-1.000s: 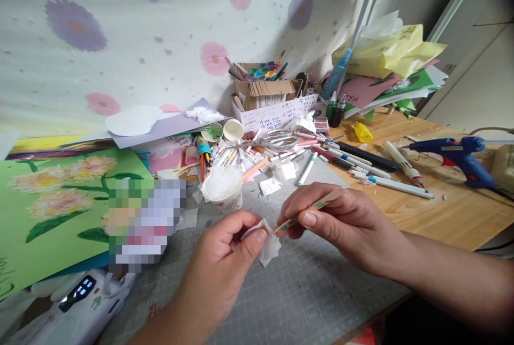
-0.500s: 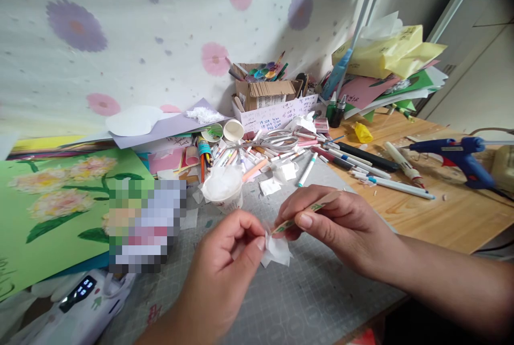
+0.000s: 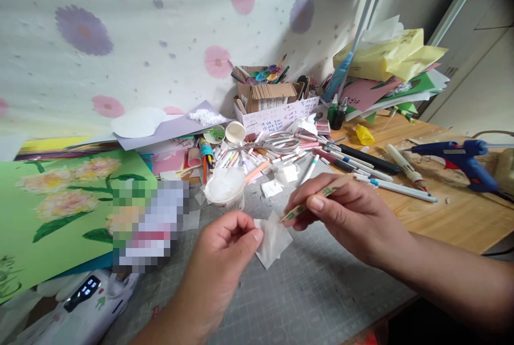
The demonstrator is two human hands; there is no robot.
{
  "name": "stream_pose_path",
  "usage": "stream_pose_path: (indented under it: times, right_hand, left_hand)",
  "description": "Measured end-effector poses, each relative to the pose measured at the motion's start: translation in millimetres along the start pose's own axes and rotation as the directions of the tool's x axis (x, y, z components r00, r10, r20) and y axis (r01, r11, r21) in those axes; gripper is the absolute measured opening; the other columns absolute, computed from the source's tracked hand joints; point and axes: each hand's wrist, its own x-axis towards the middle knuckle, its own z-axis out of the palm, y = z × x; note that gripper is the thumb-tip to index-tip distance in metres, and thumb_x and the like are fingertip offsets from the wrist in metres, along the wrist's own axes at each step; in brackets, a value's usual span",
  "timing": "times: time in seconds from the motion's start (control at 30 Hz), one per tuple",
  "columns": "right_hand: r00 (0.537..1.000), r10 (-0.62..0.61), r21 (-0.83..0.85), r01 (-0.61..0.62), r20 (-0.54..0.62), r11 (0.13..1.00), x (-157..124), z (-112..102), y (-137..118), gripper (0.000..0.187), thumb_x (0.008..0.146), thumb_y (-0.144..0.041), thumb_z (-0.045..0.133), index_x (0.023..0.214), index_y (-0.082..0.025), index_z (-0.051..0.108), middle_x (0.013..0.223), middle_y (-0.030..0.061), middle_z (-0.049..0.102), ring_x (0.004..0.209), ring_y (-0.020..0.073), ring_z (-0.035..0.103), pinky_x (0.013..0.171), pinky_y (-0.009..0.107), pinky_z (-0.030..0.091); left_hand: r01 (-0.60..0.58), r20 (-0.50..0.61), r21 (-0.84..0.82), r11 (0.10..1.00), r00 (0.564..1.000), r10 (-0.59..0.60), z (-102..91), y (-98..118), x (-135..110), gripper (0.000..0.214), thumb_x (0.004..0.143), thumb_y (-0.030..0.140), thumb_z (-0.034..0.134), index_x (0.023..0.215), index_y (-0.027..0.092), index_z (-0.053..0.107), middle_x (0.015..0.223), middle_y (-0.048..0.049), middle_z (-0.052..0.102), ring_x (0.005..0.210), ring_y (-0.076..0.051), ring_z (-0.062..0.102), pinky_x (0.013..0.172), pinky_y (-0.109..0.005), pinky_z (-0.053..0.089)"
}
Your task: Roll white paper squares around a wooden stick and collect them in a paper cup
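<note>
My left hand (image 3: pixel 225 251) pinches a small square of thin white tissue paper (image 3: pixel 274 240) between thumb and forefinger, just above the grey cutting mat (image 3: pixel 305 291). My right hand (image 3: pixel 345 216) grips a thin wooden stick with green marks (image 3: pixel 313 201) like a pen. The stick's tip touches the upper edge of the tissue. A white paper cup (image 3: pixel 225 188) filled with tissue stands on the mat just beyond my left hand.
Pens and markers (image 3: pixel 361 165), scissors (image 3: pixel 281 142) and paper scraps litter the desk's middle. A blue glue gun (image 3: pixel 458 155) lies at right. A green flower painting (image 3: pixel 60 205) lies at left, a white device (image 3: pixel 88 302) at bottom left, a cardboard box (image 3: pixel 269 93) behind.
The tissue has opened from a crumpled wad into a flatter square. Both hands have shifted slightly right, and the stick's tip stays at the tissue's edge.
</note>
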Motion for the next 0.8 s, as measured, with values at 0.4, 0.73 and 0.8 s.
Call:
stream_pose_path:
  times: [0.4,0.73,0.8]
  right_hand:
    - [0.975,-0.056,0.026,0.063,-0.213,0.998,27,2,-15,0.011,0.088,-0.030,0.064,0.085,-0.020,0.066,0.080,0.0012,0.070,0.073,0.0137,0.072,0.066,0.022,0.059]
    - [0.993,-0.057,-0.692,0.114,0.105,0.713,118,54,12,0.012,0.078,-0.010,0.063,0.067,-0.016,0.063,0.061,0.0001,0.065,0.059,0.0134,0.058,0.059,0.025,0.040]
    - [0.993,-0.067,-0.682,0.114,0.094,0.722,120,51,14,0.011,0.080,-0.013,0.061,0.069,-0.016,0.063,0.063,0.0009,0.066,0.061,0.0141,0.059,0.060,0.025,0.041]
  left_hand:
    - [-0.320,-0.292,0.176,0.931,0.886,0.360,-27.7,16,5,0.008,0.080,0.028,0.066,0.075,0.023,0.064,0.067,0.0050,0.062,0.062,-0.012,0.051,0.057,-0.022,0.037]
    - [-0.361,-0.494,0.367,0.857,0.705,0.508,-55.0,20,31,0.012,0.080,0.029,0.064,0.071,0.021,0.066,0.058,0.0052,0.058,0.053,-0.013,0.048,0.050,-0.023,0.035]
    - [-0.364,-0.473,0.379,0.851,0.714,0.516,-55.1,20,30,0.013,0.081,0.028,0.062,0.072,0.021,0.067,0.063,0.0042,0.061,0.058,-0.014,0.051,0.054,-0.024,0.037]
